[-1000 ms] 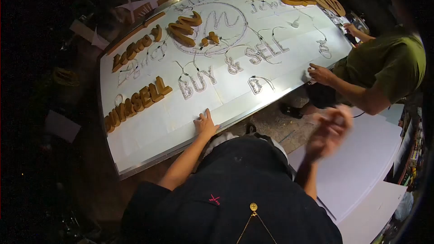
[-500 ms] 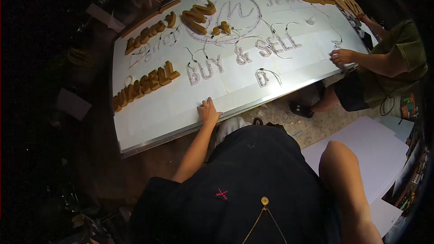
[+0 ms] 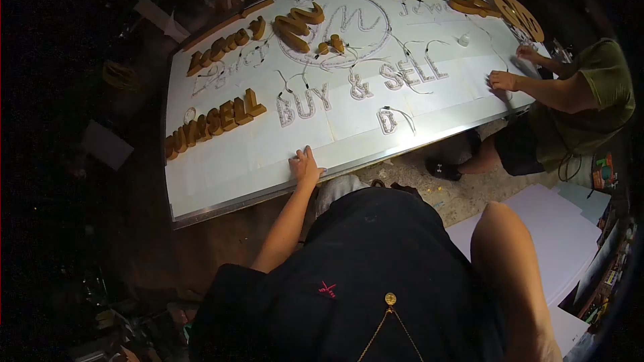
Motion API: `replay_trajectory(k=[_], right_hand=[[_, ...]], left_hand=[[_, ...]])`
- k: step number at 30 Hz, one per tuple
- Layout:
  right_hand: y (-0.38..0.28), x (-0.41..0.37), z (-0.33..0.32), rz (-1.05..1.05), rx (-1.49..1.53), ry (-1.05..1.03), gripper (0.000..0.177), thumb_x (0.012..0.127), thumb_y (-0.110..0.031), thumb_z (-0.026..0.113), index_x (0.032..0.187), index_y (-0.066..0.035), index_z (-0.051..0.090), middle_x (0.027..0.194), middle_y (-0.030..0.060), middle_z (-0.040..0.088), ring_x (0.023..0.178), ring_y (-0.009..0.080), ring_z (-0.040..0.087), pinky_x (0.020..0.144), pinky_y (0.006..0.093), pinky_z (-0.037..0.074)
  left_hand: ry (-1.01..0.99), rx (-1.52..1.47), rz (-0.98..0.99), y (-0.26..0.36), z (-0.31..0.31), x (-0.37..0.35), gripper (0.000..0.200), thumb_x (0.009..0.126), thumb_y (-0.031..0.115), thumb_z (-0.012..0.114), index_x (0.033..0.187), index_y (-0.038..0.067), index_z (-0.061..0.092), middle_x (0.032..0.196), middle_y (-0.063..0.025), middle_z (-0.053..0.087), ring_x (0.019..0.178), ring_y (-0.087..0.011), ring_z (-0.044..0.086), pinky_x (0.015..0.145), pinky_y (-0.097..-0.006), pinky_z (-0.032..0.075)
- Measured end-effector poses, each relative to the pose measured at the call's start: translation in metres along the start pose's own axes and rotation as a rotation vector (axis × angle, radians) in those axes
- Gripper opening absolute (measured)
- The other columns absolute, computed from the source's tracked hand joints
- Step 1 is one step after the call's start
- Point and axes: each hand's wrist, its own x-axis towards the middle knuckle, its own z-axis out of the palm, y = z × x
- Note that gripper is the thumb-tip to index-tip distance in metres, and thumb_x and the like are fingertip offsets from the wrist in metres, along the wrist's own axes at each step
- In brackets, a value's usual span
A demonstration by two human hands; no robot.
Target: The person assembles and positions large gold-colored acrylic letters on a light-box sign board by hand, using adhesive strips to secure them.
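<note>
My left hand (image 3: pixel 306 166) leans on the near edge of a white worktable (image 3: pixel 231 188). Its fingers are apart, and nothing is in them. Above it on the surface are clear LED letters reading BUY (image 3: pixel 304 103), an ampersand (image 3: pixel 360 85) and SELL (image 3: pixel 414 70), with thin wires attached. A single LED letter D (image 3: pixel 387 121) lies closer to the edge. Gold channel letters (image 3: pixel 221 122) stand to the left of my hand. My right forearm (image 3: pixel 510 275) bends down at the lower right, and the hand at its end is out of frame.
A co-worker in a green shirt (image 3: pixel 594 87) stands at the table's right end, both hands over it. A large gold letter M (image 3: pixel 298 27) and a round tan panel (image 3: pixel 518 17) lie farther back. White sheets (image 3: pixel 537 228) are stacked at right.
The co-worker's far hand has come off the round panel to over the table, and the small LED piece near their other hand no longer shows. My left hand stays on the edge.
</note>
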Motion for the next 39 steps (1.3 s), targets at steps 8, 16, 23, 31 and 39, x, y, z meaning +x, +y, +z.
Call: replay_trajectory(k=[8, 16, 23, 31, 39], right_hand=[[0.002, -0.003, -0.002, -0.041, -0.122, -0.024, 0.048, 0.090, -0.036, 0.047, 0.123, -0.003, 0.042, 0.132, 0.0158, 0.039, 0.125, 0.0247, 0.035, 0.105, 0.0436, 0.031], [0.014, -0.007, -0.006, -0.016, -0.046, 0.105, 0.045, 0.093, -0.036, 0.039, 0.123, -0.004, 0.048, 0.130, 0.0139, 0.047, 0.122, 0.0196, 0.041, 0.104, 0.0387, 0.033], [0.012, -0.019, -0.006, 0.076, 0.244, 0.004, 0.042, 0.092, -0.032, 0.041, 0.123, -0.003, 0.048, 0.129, 0.0142, 0.047, 0.120, 0.0209, 0.044, 0.102, 0.0398, 0.036], [0.030, -0.062, -0.039, 0.247, 0.325, 0.264, 0.042, 0.087, -0.036, 0.048, 0.118, -0.006, 0.049, 0.121, 0.0152, 0.043, 0.105, 0.0239, 0.046, 0.087, 0.0367, 0.040], [0.028, -0.198, -0.044, 1.580, -0.192, -0.928, 0.042, 0.077, -0.006, 0.063, 0.116, 0.001, 0.049, 0.105, 0.0142, 0.052, 0.092, 0.0222, 0.054, 0.083, 0.0323, 0.044]], left_hand=[[0.036, -0.006, -0.035, 0.001, 0.004, 0.001, 0.092, 0.056, 0.038, 0.082, 0.129, 0.006, 0.036, 0.118, -0.0167, 0.045, 0.105, -0.0352, 0.051, 0.096, -0.0475, 0.033], [0.013, -0.039, -0.024, 0.003, -0.003, -0.003, 0.090, 0.057, 0.037, 0.082, 0.128, 0.005, 0.037, 0.117, -0.0174, 0.044, 0.108, -0.0380, 0.049, 0.100, -0.0484, 0.032], [-0.012, -0.058, -0.035, 0.002, -0.004, -0.004, 0.089, 0.060, 0.036, 0.080, 0.133, 0.010, 0.036, 0.123, -0.0178, 0.040, 0.111, -0.0444, 0.042, 0.094, -0.0460, 0.040], [0.045, -0.080, -0.076, 0.005, -0.001, -0.007, 0.090, 0.057, 0.031, 0.083, 0.132, 0.013, 0.036, 0.123, -0.0131, 0.039, 0.115, -0.0484, 0.039, 0.084, -0.0432, 0.051], [0.031, -0.087, -0.058, 0.004, 0.003, -0.005, 0.089, 0.060, 0.034, 0.081, 0.133, 0.011, 0.035, 0.123, -0.0152, 0.041, 0.115, -0.0466, 0.039, 0.089, -0.0438, 0.046]])
